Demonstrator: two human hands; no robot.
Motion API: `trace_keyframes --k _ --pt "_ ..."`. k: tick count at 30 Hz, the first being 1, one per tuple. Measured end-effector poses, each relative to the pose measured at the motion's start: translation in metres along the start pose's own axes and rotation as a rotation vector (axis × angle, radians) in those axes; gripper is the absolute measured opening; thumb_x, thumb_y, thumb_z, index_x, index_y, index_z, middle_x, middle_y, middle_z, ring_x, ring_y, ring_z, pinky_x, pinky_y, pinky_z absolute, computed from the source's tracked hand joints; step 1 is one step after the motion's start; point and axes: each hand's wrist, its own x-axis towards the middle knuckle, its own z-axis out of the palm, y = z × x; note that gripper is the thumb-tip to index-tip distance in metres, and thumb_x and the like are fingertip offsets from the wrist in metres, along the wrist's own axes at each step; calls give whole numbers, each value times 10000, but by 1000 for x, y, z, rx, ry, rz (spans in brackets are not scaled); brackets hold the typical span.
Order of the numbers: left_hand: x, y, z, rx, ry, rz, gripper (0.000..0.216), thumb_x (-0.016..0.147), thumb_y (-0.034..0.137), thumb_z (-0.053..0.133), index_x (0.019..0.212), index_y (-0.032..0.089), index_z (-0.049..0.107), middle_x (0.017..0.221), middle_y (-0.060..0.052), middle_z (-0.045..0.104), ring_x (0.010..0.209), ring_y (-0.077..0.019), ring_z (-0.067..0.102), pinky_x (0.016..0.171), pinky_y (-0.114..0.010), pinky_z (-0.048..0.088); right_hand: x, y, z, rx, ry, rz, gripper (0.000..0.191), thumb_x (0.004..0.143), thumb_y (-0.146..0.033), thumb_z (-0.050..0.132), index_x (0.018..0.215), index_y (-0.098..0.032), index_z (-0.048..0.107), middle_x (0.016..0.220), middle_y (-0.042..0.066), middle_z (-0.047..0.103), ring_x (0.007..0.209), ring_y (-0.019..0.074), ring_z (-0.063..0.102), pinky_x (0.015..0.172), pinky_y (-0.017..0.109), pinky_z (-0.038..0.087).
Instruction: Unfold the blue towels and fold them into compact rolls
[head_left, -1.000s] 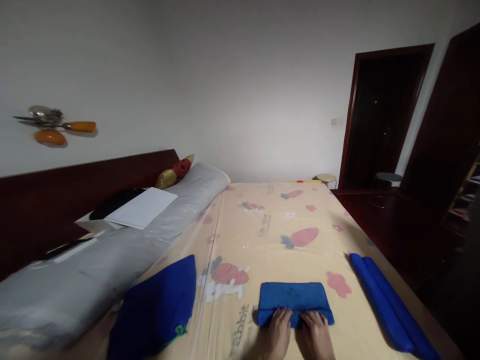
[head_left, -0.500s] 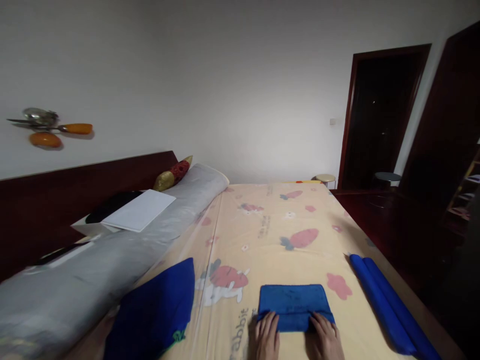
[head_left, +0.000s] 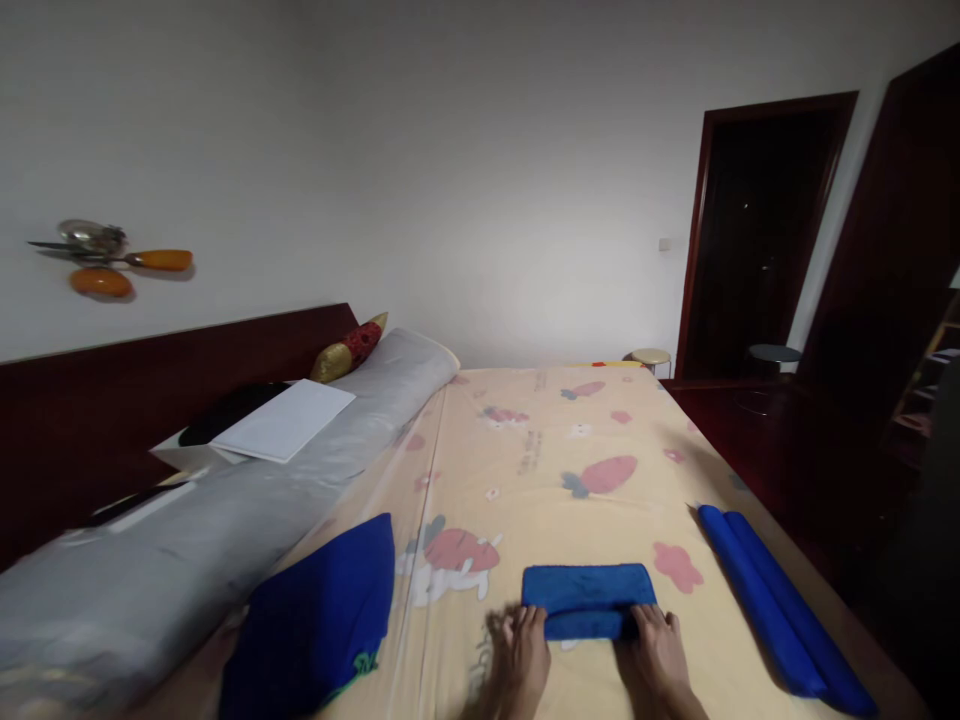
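While you look down the bed in the head view, your left hand (head_left: 525,655) and right hand (head_left: 658,650) sit at the two near corners of the small folded blue terry towel (head_left: 589,598), fingertips touching its ends. I cannot tell whether they pinch the fabric or only press it. The towel lies near you on the pale yellow strawberry-print sheet (head_left: 555,450). A dark blue folded cloth (head_left: 315,620) lies to the left, and two rolled blue towels (head_left: 772,600) lie well apart on the right.
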Motion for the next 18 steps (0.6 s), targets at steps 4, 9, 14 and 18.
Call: trace_keyframes --k 4,9,14,18 --pt "9 11 -11 14 -69 -48 454 818 22 361 1109 173 675 1117 -106 701 1148 -259 572 1087 -507 261 4 -1 -12 -17 -52 28 441 715 -102 413 1073 -187 657 1078 119 705 1076 283 599 942 478 342" --pt "1 30 2 -32 -60 48 496 865 87 364 1299 237 551 1387 -53 543 1322 -218 426 1148 -429 242 -1 -21 2 -4 -45 0 487 788 -134 383 1218 -197 601 1284 114 615 1216 270 528 1047 487 291" --pt "-5 40 22 -202 -62 369 494 904 255 414 1394 314 426 1433 3 495 1322 -188 430 1149 -390 309 -2 -40 22 132 -36 -228 439 867 -346 448 1290 -284 546 1330 36 591 1235 251 522 1065 457 326" --pt "1 24 21 -217 -68 421 483 936 381 398 1418 371 363 1485 35 408 1348 -195 399 1149 -439 317 2 -20 30 132 42 -327 434 925 -481 384 1307 -331 525 1331 17 588 1216 241 543 1025 445 382"
